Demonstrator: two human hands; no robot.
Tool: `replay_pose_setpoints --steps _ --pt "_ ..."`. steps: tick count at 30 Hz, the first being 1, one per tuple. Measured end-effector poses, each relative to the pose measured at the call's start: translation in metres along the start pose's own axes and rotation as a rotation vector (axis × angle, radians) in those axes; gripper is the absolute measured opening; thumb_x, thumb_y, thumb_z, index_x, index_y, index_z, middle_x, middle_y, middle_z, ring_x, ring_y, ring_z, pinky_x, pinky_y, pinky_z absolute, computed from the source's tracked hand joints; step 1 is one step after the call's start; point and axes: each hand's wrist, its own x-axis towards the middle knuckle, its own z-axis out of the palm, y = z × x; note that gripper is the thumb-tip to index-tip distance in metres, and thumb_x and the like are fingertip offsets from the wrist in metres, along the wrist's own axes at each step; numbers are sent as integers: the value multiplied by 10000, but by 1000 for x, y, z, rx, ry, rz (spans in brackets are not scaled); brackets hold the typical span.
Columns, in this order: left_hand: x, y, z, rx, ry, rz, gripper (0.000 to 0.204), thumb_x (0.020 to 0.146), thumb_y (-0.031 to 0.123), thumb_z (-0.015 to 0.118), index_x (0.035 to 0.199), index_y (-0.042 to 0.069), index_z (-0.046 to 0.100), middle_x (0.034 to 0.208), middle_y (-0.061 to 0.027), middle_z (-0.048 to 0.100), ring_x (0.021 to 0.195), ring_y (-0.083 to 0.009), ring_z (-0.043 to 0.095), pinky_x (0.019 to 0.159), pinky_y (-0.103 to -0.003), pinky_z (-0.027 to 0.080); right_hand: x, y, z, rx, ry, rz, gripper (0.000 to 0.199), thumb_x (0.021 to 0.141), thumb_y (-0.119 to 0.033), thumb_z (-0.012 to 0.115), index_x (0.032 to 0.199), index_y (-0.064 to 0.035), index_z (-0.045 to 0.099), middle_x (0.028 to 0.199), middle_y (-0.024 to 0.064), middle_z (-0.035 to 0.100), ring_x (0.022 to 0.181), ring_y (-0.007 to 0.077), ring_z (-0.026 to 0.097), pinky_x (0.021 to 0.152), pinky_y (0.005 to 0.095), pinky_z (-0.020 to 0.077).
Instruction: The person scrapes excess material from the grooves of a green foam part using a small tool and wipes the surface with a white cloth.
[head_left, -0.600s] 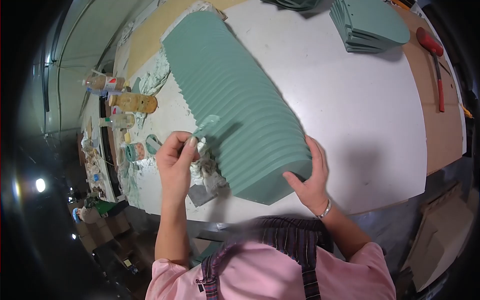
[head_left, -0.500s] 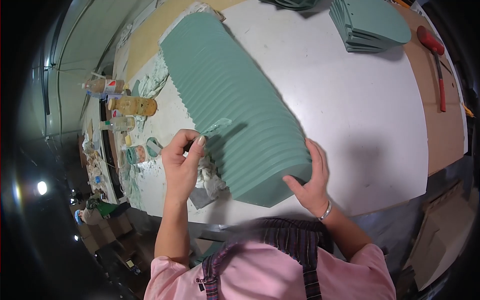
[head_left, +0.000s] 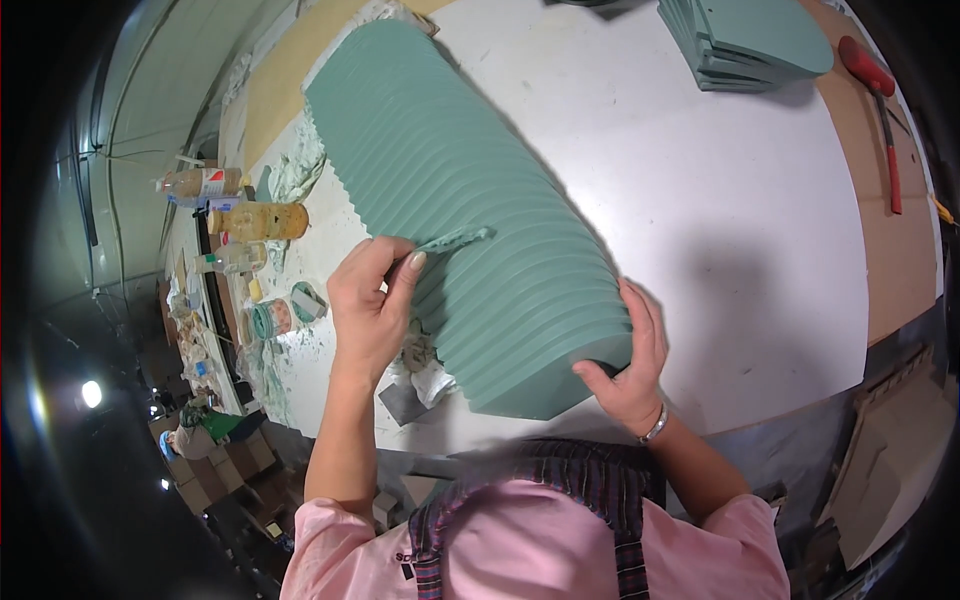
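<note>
A long row of pale green panels (head_left: 470, 190), stood on edge and packed face to face, lies slantwise over the white table; its long edge looks ridged. Above its left side, my left hand (head_left: 365, 300) is closed in a pinch on a thin stick-like tool (head_left: 455, 240). Green paste coats the tool's tip, which hovers over or touches the ridges; I cannot tell which. At the near right end my right hand (head_left: 635, 375) grips the panels, thumb on the end face and fingers along the right side.
Left of the row stand plastic bottles (head_left: 262, 220), an open jar with green paste (head_left: 272, 318) and crumpled rags (head_left: 298, 165). A dark grey block (head_left: 402, 403) lies near the front edge. More green panels (head_left: 745, 45) and a red mallet (head_left: 868, 68) lie at the far right.
My left hand has moved slightly up and to the right, carrying the tool's pasty tip further over the ridges. The right hand keeps its hold on the end. The whole view has shifted slightly.
</note>
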Motion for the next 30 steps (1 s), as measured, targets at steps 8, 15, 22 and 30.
replay_pose_setpoints --steps 8,15,22,30 --pt "8 1 3 56 21 112 100 868 52 725 836 24 634 633 -72 504 589 -220 476 557 -339 389 1 2 0 -7 -2 -25 938 713 -396 872 1422 47 448 1383 256 532 1227 402 561 1034 457 467" --pt "13 4 9 70 15 85 95 869 37 712 831 19 628 627 -76 491 582 -218 465 554 -337 381 1 1 -1 -1 -12 -29 934 723 -392 867 1429 45 439 1379 263 529 1228 408 558 1036 464 464" --pt "11 0 5 73 -19 96 118 915 60 694 866 -20 622 693 -53 518 628 -129 444 580 -271 367 2 2 -1 -2 -18 -42 935 725 -389 866 1433 43 434 1382 266 525 1232 408 555 1040 463 460" --pt "10 0 7 53 -19 55 122 909 58 697 862 -23 620 691 -51 517 625 -132 435 581 -272 368 2 1 -2 5 -32 -25 945 709 -370 879 1431 46 433 1391 267 519 1237 406 554 1041 464 459"
